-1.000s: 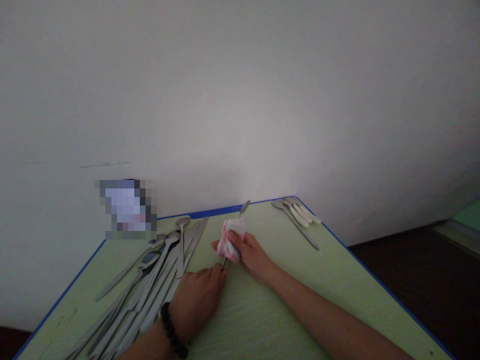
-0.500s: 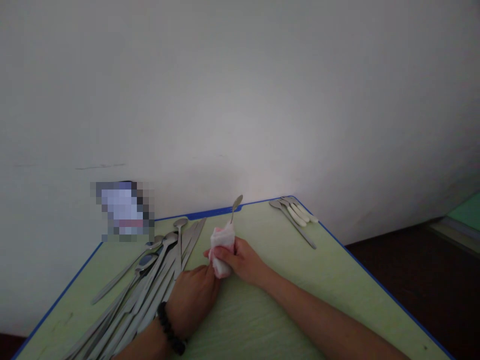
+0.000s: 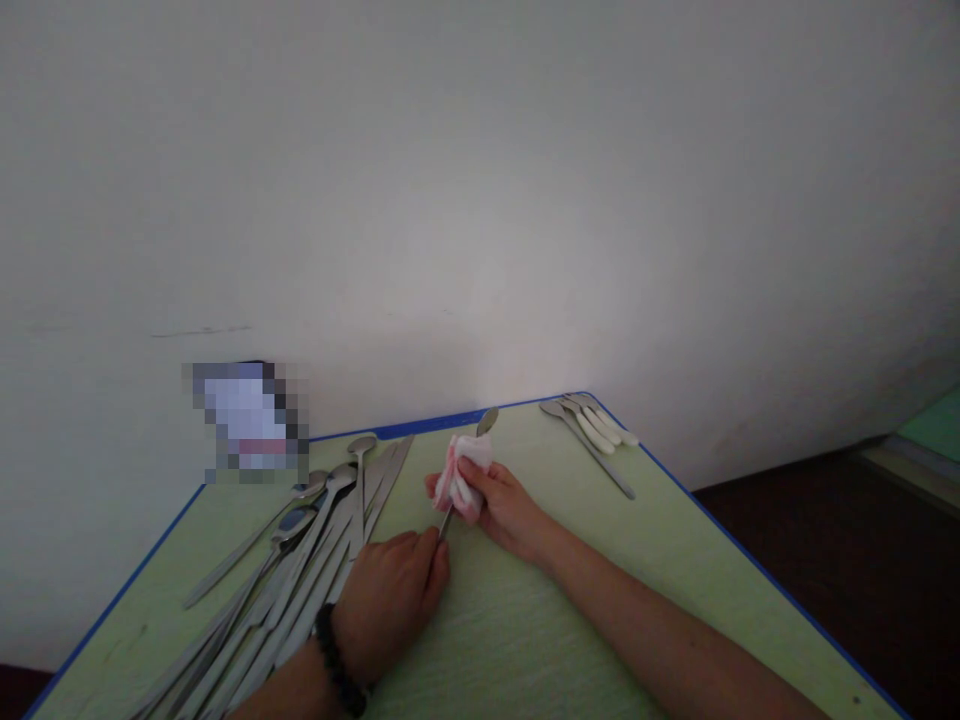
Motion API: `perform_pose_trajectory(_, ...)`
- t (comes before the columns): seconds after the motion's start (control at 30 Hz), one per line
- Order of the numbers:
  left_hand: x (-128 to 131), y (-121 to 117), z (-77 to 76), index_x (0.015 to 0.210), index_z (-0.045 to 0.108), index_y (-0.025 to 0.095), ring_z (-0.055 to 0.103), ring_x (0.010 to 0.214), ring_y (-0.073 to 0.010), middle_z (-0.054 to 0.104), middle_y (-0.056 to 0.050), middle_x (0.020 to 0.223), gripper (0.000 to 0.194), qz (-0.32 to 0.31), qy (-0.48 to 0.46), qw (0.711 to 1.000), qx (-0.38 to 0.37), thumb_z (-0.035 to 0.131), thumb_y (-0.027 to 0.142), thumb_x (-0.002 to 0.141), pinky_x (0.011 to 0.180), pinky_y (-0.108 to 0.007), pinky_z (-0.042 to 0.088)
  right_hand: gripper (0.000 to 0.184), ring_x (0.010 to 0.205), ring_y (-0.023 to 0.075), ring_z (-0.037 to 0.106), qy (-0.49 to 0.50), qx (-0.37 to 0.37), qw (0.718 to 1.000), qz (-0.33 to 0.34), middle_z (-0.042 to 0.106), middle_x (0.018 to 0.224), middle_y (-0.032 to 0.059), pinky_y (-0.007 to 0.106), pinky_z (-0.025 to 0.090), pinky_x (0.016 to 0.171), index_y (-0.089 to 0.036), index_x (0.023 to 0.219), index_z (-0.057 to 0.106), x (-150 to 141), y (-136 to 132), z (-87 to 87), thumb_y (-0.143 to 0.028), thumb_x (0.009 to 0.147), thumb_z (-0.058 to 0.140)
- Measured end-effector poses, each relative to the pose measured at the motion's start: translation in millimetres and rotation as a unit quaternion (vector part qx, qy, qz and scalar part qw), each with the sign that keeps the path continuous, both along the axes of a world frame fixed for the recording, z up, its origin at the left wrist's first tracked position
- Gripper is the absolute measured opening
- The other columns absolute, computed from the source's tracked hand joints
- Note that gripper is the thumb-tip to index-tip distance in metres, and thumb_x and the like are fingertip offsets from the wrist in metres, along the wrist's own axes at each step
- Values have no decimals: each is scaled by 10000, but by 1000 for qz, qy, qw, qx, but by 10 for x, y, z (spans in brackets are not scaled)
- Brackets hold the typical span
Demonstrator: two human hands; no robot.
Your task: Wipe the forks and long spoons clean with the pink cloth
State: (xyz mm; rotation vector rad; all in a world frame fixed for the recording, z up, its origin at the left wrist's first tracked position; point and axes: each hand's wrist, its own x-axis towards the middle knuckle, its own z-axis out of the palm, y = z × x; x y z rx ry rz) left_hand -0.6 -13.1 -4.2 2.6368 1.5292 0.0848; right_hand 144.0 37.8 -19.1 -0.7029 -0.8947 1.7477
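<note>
My left hand (image 3: 396, 585), with a black beaded bracelet at the wrist, is closed on the handle end of a metal spoon (image 3: 487, 421). The spoon tilts up and away, its bowl showing beyond a folded pink-and-white cloth (image 3: 466, 480). My right hand (image 3: 507, 505) pinches that cloth around the spoon's handle, thumb on top. A short stretch of bare handle shows between the two hands. Just left of my left hand lies a spread of metal cutlery (image 3: 322, 560), with spoons and table knives overlapping.
On the right of the green, blue-edged table (image 3: 675, 600) lie a long metal spoon (image 3: 592, 455) and several white-handled pieces of cutlery (image 3: 600, 430). A pixelated phone-like object (image 3: 251, 415) leans on the wall at the back left. The wall (image 3: 480, 250) closes off the far edge.
My right hand and the cloth have slid up the spoon towards its bowl, baring some handle below. The cloth has changed its folds. My left hand sits slightly lower.
</note>
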Motion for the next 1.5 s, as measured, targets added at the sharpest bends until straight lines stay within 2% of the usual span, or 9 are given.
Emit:
perform_pose_trajectory(0.13, -40, 24, 3, 892, 528, 176, 648, 674, -201, 682, -42, 770, 258, 4, -80, 996, -26, 275, 215, 925, 621, -292, 461, 392, 639, 122, 590, -63, 47, 993, 93, 682, 778, 72, 259, 447, 677, -106, 832, 663, 31, -38, 30, -473, 697, 636)
perform_pose_trajectory(0.23, -57, 30, -3, 855, 526, 176, 652, 670, -209, 684, -44, 765, 271, 3, -88, 996, -33, 269, 220, 927, 615, -295, 456, 381, 624, 112, 574, -92, 69, 986, 120, 682, 826, 70, 249, 441, 642, -117, 851, 667, 41, -64, 52, -468, 709, 625)
perform_pose_trajectory(0.47, -38, 47, -23, 838, 555, 176, 659, 695, -211, 694, -58, 790, 249, -11, -33, 999, -22, 324, 237, 907, 618, -278, 458, 388, 651, 123, 592, -100, 74, 986, 109, 687, 873, 82, 250, 441, 645, -116, 872, 668, 33, -50, 23, -470, 722, 610)
perform_pose_trajectory(0.63, -12, 47, -26, 770, 569, 187, 641, 656, -197, 672, -40, 712, 238, -4, 0, 1000, -5, 360, 216, 878, 611, -269, 451, 372, 673, 146, 618, -6, 3, 1000, 30, 695, 789, 85, 280, 446, 712, -102, 792, 649, -9, -8, -46, -461, 696, 641)
perform_pose_trajectory(0.77, -3, 37, -5, 774, 563, 190, 636, 658, -193, 666, -35, 705, 254, -10, -5, 1000, -4, 338, 215, 890, 611, -268, 447, 303, 656, 152, 622, 54, -39, 998, 9, 692, 745, 63, 280, 453, 667, -124, 804, 623, -6, 9, -24, -403, 694, 664)
perform_pose_trajectory(0.9, -20, 25, -2, 774, 540, 192, 633, 653, -196, 662, -32, 706, 272, -16, -18, 1000, -6, 306, 229, 907, 612, -278, 448, 302, 623, 142, 616, 58, -34, 998, 15, 687, 720, 58, 276, 446, 661, -117, 811, 616, 9, 10, -5, -400, 712, 651)
perform_pose_trajectory(1.07, -46, 27, -33, 902, 507, 184, 642, 667, -197, 677, -39, 766, 185, -21, -52, 998, -15, 327, 226, 892, 612, -278, 449, 333, 684, 141, 623, 10, -5, 997, 71, 694, 780, 83, 261, 434, 684, -97, 805, 628, 7, -1, -44, -411, 702, 660)
perform_pose_trajectory(1.2, -40, 35, -35, 875, 504, 182, 647, 667, -207, 682, -45, 763, 199, -18, -51, 998, -17, 314, 233, 903, 611, -287, 448, 327, 700, 143, 627, -1, -6, 997, 82, 698, 831, 91, 266, 443, 695, -97, 821, 633, 8, -12, -43, -400, 700, 664)
perform_pose_trajectory(1.5, -44, 37, -29, 865, 535, 173, 651, 630, -208, 682, -41, 685, 311, -11, -54, 998, -11, 245, 250, 948, 597, -285, 437, 251, 805, 161, 646, 123, -87, 988, 32, 694, 818, 78, 307, 465, 805, -125, 871, 593, 50, 62, -30, -363, 792, 582)
